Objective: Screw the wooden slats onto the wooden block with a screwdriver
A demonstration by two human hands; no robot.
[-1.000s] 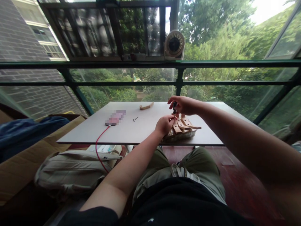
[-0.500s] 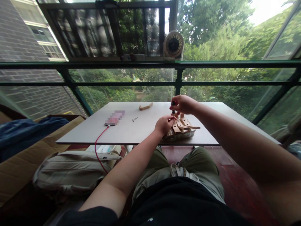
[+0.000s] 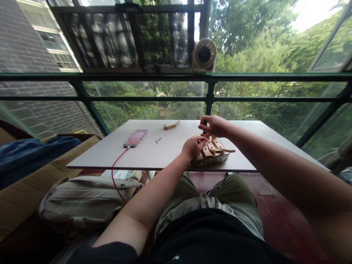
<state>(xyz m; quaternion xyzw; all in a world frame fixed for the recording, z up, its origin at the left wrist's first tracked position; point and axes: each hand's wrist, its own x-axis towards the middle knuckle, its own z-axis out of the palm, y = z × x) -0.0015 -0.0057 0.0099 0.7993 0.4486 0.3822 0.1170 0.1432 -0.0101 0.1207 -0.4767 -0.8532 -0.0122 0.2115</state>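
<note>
Where table [image 3: 154, 154] ends, tray [image 3: 213, 160], left hand [image 3: 193, 147] alongside

I'm seeing dark-dotted, pale tan wooden pieces [image 3: 213, 148] on the white table [image 3: 154, 154]; at left a cable [image 3: 112, 170] is showing red, and beyond the far edge the railing [image 3: 176, 77] is looking dark green.

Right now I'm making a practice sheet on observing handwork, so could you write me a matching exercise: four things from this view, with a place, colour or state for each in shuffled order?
Column one
1. Right hand
2. Left hand
3. Cable
4. Curved wooden piece

Column two
A. Red
B. Lying near the far edge of the table
C. Gripping a dark-handled tool
D. Fingers at the tool's lower end

Pairs: 1-C, 2-D, 3-A, 4-B
</note>
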